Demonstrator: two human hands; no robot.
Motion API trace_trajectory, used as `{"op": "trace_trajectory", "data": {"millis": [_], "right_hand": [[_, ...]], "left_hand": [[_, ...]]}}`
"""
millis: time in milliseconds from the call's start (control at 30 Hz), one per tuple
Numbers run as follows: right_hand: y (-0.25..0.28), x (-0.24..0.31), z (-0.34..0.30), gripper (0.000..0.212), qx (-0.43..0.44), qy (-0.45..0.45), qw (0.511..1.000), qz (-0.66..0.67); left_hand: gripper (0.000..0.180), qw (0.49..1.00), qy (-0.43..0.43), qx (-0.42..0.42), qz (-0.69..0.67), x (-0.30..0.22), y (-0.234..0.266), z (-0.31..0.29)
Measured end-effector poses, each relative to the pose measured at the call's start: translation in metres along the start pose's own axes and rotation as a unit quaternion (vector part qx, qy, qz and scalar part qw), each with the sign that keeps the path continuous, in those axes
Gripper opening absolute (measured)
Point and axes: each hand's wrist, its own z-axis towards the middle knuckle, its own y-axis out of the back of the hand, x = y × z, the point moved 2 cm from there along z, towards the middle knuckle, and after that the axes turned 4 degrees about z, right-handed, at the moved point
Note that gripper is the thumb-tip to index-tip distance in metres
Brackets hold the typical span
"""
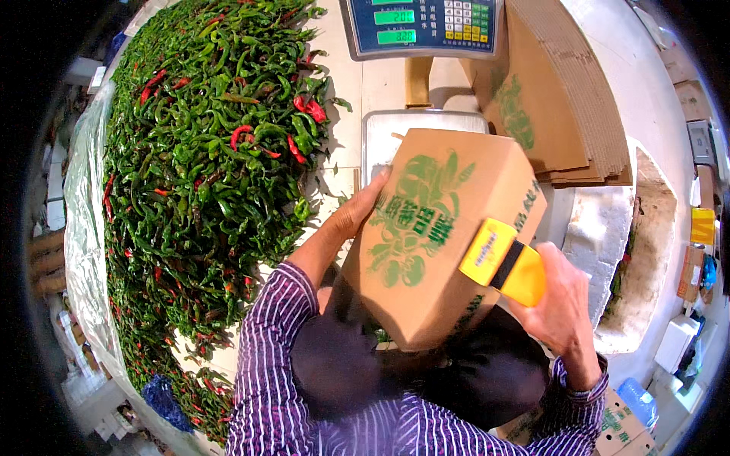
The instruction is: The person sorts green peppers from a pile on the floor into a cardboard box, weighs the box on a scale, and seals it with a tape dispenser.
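A brown cardboard box (365, 251) printed with green vegetables is held tilted above my knees, its upper end over a weighing scale's metal platform (388, 121). Along its left edge my left hand (359, 207) grips it; most of the fingers are hidden. In my right hand (561, 304) is a yellow tape dispenser (490, 251) with a black band, held against the box's right side. My right fingers wrap round its handle end. Whether tape runs onto the cardboard I cannot tell.
A large heap of green chilies (205, 152) with some red ones covers the left floor. The scale's display (422, 26) stands at the far side. Flattened cardboard boxes (570, 99) are stacked far right, and a white foam box (646, 251) lies at the right.
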Motion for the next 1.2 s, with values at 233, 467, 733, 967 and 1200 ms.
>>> {"op": "trace_trajectory", "data": {"millis": [233,467,733,967,1200], "right_hand": [[-0.010,0.044,0.041,0.045,-0.050,0.063,0.997,-0.002],[-0.008,0.067,0.062,0.047,0.000,0.088,0.995,-0.043],[-0.011,0.031,0.033,0.048,-0.021,0.077,0.997,-0.015],[-0.046,-0.054,-0.013,0.053,-0.019,0.018,1.000,0.012],[-0.094,-0.109,-0.036,0.056,-0.066,0.056,0.992,0.087]], "left_hand": [[0.063,0.953,-0.223,-0.093,0.183,-0.064,-0.033,-0.034],[0.058,0.764,-0.290,-0.258,0.515,-0.094,-0.034,-0.049],[0.056,0.671,-0.169,-0.331,0.642,-0.100,-0.015,-0.052],[0.056,0.648,-0.159,-0.353,0.656,-0.098,0.001,-0.046],[0.060,0.657,-0.152,-0.363,0.644,-0.097,0.005,-0.046]]}}
